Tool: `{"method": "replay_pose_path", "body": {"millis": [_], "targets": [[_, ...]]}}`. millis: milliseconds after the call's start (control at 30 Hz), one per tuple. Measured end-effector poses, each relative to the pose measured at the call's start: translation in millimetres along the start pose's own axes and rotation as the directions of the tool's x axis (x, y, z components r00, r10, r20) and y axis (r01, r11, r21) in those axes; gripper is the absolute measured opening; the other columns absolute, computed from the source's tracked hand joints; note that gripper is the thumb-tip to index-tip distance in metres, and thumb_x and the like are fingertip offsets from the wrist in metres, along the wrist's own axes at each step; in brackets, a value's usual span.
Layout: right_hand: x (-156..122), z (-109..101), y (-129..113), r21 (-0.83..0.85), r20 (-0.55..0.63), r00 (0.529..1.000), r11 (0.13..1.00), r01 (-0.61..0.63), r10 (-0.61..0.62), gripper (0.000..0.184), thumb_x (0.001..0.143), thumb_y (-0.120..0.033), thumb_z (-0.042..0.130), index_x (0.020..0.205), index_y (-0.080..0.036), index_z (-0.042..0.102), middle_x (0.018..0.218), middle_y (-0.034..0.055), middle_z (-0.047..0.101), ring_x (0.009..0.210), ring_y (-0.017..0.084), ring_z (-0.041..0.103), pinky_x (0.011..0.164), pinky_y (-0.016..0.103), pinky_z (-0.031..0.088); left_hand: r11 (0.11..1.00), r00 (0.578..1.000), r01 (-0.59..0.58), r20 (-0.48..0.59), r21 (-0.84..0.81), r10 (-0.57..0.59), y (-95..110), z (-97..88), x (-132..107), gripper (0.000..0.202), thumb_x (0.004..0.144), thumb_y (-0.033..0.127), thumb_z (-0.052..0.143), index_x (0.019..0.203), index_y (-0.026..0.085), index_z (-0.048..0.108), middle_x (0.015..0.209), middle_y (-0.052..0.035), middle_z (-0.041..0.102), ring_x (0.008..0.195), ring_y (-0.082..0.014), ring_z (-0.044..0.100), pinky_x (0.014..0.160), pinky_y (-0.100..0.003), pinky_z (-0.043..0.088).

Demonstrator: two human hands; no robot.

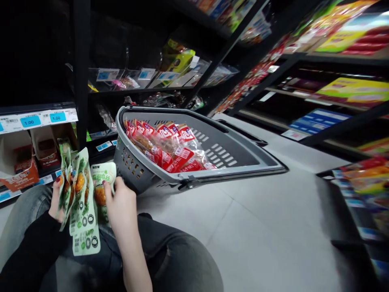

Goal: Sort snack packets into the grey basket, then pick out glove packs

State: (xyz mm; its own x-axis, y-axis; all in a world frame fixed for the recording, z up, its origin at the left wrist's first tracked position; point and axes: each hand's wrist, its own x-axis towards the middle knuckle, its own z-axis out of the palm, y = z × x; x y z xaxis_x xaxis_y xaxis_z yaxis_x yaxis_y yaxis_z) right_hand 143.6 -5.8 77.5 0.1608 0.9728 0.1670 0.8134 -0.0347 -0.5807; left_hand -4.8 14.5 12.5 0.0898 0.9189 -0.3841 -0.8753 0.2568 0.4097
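Head view. Your left hand (56, 198), low at the left, has its fingers clenched on the side edges of several flat, light-green plastic packets with orange-brown food showing through (80, 182). They stand fanned above your lap, probably pinched at the edge so that their faces spread and can be told apart. Your right hand (123, 202) grasps one further light-green plastic packet with rounded corners (105, 169), thumb across its printed front; the fingers behind are hidden. It lies just beside the fan, partly overlapped by it, and you cannot tell from here whether the two are fully apart.

Just beyond your right hand, the grey plastic basket with slotted walls (258, 151) rests on the pale tiled floor (243, 231), seemingly set there to be within easy reach of both you and the shelf. Red-and-clear plastic packets (182, 156) lean against one another at its near end, their tops mostly facing one way, perhaps because they were laid in rows. At your left, the black shelf with a white price strip (38, 119) carries open cardboard boxes (20, 178), which likely keep small goods upright and sorted.
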Motion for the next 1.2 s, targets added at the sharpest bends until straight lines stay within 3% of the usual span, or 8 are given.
{"method": "replay_pose_path", "body": {"millis": [267,433,567,667,800,900,1033,1200], "targets": [[17,16,26,0.361,0.257,0.966,0.931,-0.058,-0.039,0.029,0.090,-0.032,0.033,0.069,-0.019,0.047,0.069,0.0025,0.058,0.065,0.016,0.054,0.058,0.024,0.034,0.993,0.990,0.080,-0.122,0.083,-0.070,0,12.0,3,0.011,0.066,0.021,0.058,0.073,0.015,0.064,0.062,-0.0039,0.070,0.076,-0.0256,0.068,0.069,-0.035,0.056],[13,-6,25,0.481,-0.003,0.999,0.876,0.030,-0.032,0.024,0.085,-0.038,0.044,0.073,-0.019,0.050,0.065,-0.0007,0.052,0.061,0.014,0.048,0.057,0.023,0.034,0.982,0.995,0.005,-0.103,0.188,0.015,-6,10.1,11,0.020,0.069,0.025,0.061,0.083,0.012,0.065,0.069,-0.0062,0.072,0.069,-0.0234,0.068,0.063,-0.032,0.056],[6,0,7,0.454,0.035,0.993,0.887,0.084,-0.112,0.022,0.077,-0.040,0.057,0.078,-0.018,0.051,0.067,-0.0016,0.050,0.061,0.014,0.046,0.057,0.023,0.034,0.930,0.985,-0.139,-0.048,0.340,0.165,-13,6.7,15,0.017,0.066,0.021,0.066,0.080,0.010,0.066,0.068,-0.0060,0.071,0.059,-0.0188,0.067,0.053,-0.024,0.052],[8,20,3,0.323,0.031,0.995,0.943,0.078,-0.093,0.023,0.070,-0.036,0.064,0.078,-0.018,0.053,0.070,-0.0016,0.048,0.065,0.015,0.046,0.061,0.025,0.033,0.906,0.987,-0.127,-0.039,0.403,0.156,-18,8.6,14,0.016,0.066,0.021,0.068,0.076,0.008,0.067,0.065,-0.0071,0.071,0.059,-0.0198,0.067,0.048,-0.022,0.050],[15,38,11,0.393,0.036,0.995,0.916,0.072,-0.094,0.012,0.075,-0.030,0.059,0.075,-0.018,0.056,0.064,-0.0038,0.041,0.059,0.013,0.043,0.056,0.023,0.031,0.907,0.994,-0.087,-0.021,0.413,0.105,-19,11.7,12,0.021,0.069,0.025,0.069,0.079,0.007,0.067,0.070,-0.0111,0.071,0.064,-0.0226,0.068,0.057,-0.028,0.054],[18,42,17,0.546,0.007,0.998,0.837,0.042,-0.055,0.011,0.077,-0.028,0.057,0.082,-0.019,0.058,0.067,-0.0033,0.046,0.058,0.012,0.044,0.054,0.022,0.033,0.916,0.996,-0.061,-0.041,0.397,0.084,-19,12.2,13,0.021,0.071,0.026,0.068,0.079,0.007,0.066,0.071,-0.0128,0.072,0.065,-0.0233,0.068,0.059,-0.030,0.055],[19,34,21,0.788,0.003,1.000,0.616,-0.009,0.011,0.015,0.080,-0.032,0.055,0.084,-0.019,0.050,0.077,0.0002,0.057,0.069,0.015,0.053,0.063,0.024,0.042,0.917,0.996,-0.064,-0.032,0.395,0.083,-14,11.4,14,0.021,0.072,0.023,0.067,0.085,0.007,0.066,0.077,-0.0125,0.072,0.068,-0.0224,0.068,0.063,-0.029,0.055],[13,4,23,0.903,-0.013,0.988,0.423,0.079,-0.155,0.012,0.083,-0.032,0.053,0.087,-0.021,0.052,0.086,0.0016,0.057,0.081,0.015,0.054,0.075,0.026,0.044,0.910,0.991,-0.105,-0.037,0.402,0.130,-3,10.0,14,0.016,0.071,0.019,0.067,0.083,0.008,0.067,0.070,-0.0102,0.072,0.060,-0.0207,0.068,0.052,-0.025,0.054]]}}
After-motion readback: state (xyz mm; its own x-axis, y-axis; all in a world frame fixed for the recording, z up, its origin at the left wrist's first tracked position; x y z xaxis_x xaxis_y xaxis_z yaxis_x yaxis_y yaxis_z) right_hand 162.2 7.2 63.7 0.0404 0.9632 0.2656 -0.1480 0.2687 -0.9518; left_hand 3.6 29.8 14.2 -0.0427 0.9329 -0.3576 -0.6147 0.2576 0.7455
